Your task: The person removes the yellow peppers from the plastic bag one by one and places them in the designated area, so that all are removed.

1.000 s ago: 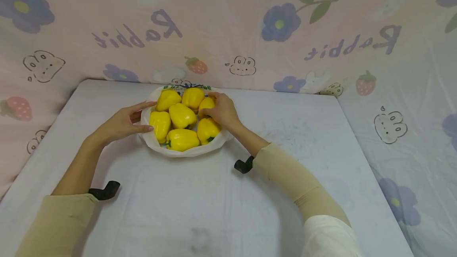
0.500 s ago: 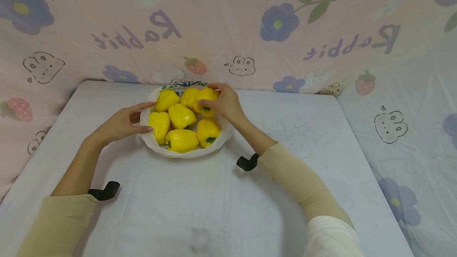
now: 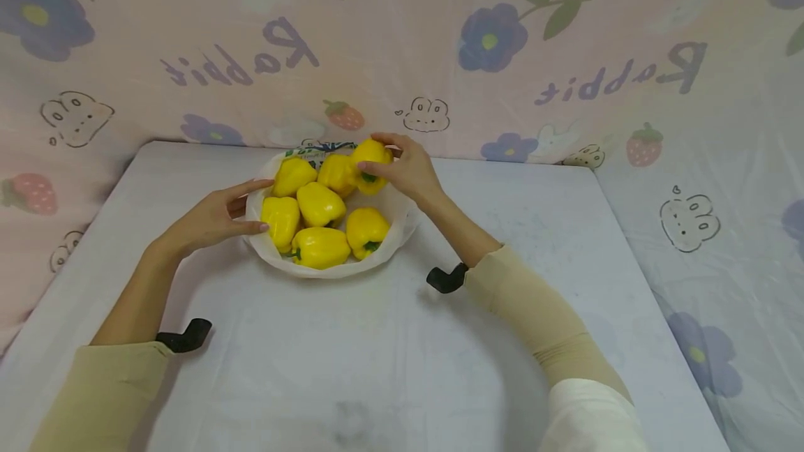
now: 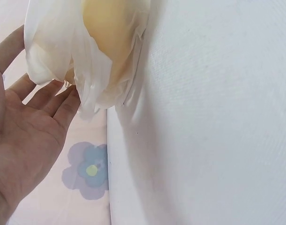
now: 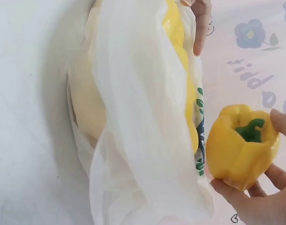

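Observation:
Seen in the head view, a white plastic bag (image 3: 339,272) sits with its mouth spread wide on the far part of the table. Several yellow bell peppers (image 3: 321,204) lie inside it. My right hand (image 3: 410,169) holds one yellow bell pepper (image 5: 241,150) between thumb and fingers, above the bag's back right rim. Its green stem shows in the right wrist view. My left hand (image 3: 210,218) grips the bag's left rim, thumb and fingertips over the edge. In the left wrist view the bag (image 4: 93,65) partly hides those fingertips.
The white table (image 3: 301,368) stretches in front of the bag and to its right. A printed cloth (image 3: 402,54) with flowers and rabbits hangs behind the table. Each wrist carries a black mount (image 3: 446,279).
My right hand has lifted one bell pepper from the bag's right side, moving it up and back toward the rim. The left hand has stayed in place on the bag.

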A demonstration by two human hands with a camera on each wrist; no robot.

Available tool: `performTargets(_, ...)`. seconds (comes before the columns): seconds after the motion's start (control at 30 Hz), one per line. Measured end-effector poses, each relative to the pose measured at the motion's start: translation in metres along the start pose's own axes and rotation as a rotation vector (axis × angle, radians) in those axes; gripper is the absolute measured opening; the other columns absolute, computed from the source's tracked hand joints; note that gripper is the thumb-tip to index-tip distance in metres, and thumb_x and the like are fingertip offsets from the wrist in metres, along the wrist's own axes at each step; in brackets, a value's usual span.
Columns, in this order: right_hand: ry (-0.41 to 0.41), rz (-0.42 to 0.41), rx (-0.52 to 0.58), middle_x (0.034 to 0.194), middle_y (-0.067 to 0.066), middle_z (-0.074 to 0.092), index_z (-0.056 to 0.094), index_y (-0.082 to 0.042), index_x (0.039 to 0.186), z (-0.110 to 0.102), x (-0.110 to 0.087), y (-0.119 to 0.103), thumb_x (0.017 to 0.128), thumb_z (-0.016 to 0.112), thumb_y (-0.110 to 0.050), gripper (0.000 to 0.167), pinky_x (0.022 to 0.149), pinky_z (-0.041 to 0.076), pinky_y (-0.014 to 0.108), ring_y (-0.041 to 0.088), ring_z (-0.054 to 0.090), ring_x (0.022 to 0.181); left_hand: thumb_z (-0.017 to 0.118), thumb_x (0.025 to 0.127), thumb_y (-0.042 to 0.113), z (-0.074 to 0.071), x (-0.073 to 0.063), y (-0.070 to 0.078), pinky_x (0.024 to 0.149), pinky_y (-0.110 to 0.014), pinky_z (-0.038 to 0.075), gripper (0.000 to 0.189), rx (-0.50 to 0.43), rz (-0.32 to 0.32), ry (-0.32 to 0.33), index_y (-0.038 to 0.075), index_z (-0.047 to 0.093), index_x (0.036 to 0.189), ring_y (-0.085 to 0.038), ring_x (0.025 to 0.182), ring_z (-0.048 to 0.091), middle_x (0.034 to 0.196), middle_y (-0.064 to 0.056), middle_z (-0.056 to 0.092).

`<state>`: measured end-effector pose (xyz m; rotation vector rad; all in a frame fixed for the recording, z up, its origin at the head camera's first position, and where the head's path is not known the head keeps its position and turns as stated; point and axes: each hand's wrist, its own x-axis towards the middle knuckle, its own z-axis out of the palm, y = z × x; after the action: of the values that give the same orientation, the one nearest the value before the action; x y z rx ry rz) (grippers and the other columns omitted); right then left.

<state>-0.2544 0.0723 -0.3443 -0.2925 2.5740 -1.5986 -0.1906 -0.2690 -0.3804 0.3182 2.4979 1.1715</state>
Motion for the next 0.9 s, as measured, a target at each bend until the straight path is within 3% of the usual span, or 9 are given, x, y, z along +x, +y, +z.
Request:
performTargets(0.23, -0.012, -0.011, 0.034, 0.147, -0.002, 0.055, 0.053, -0.018, 0.144, -0.009, 0.000, 0.005, 0.083, 0.081, -0.036, 0.069, 0.115, 0.043, 0.033, 0.018, 0.048, 0.139, 0.075, 0.089, 0.029, 0.001, -0.003, -0.002, 0.116, -0.064, 0.030, 0.082, 0.001, -0.002, -0.004, 0.022, 0.030, 0.157, -0.050, 0.145, 0.030, 0.167, -0.018, 0.013)
performTargets(0.47, 0.021, 0.046, 0.016, 0.151, -0.002, 0.050, 0.054, -0.026, 0.143, -0.028, 0.002, 0.010, 0.082, 0.082, -0.037, 0.068, 0.108, 0.049, 0.037, 0.024, 0.051, 0.131, 0.075, 0.089, 0.029, 0.003, -0.002, -0.001, 0.116, -0.065, 0.028, 0.082, -0.007, 0.005, -0.007, 0.020, 0.030, 0.158, -0.050, 0.146, 0.029, 0.167, -0.017, 0.016)
performTargets(0.7, 0.000, 0.042, 0.002, 0.149, 0.001, 0.050, 0.051, -0.023, 0.146, -0.046, 0.005, 0.015, 0.083, 0.082, -0.033, 0.071, 0.107, 0.050, 0.038, 0.025, 0.052, 0.131, 0.075, 0.089, 0.028, 0.002, 0.000, -0.002, 0.116, -0.063, 0.029, 0.080, 0.004, 0.011, 0.007, 0.023, 0.033, 0.157, -0.048, 0.146, 0.031, 0.166, -0.014, 0.021)
performTargets(0.9, -0.005, 0.052, -0.009, 0.152, -0.002, 0.047, 0.051, -0.028, 0.146, -0.057, 0.006, 0.022, 0.083, 0.081, -0.033, 0.069, 0.109, 0.048, 0.041, 0.026, 0.048, 0.133, 0.075, 0.090, 0.029, 0.001, 0.000, -0.003, 0.116, -0.063, 0.030, 0.079, 0.018, 0.000, 0.012, 0.024, 0.032, 0.157, -0.048, 0.145, 0.032, 0.166, -0.015, 0.021)
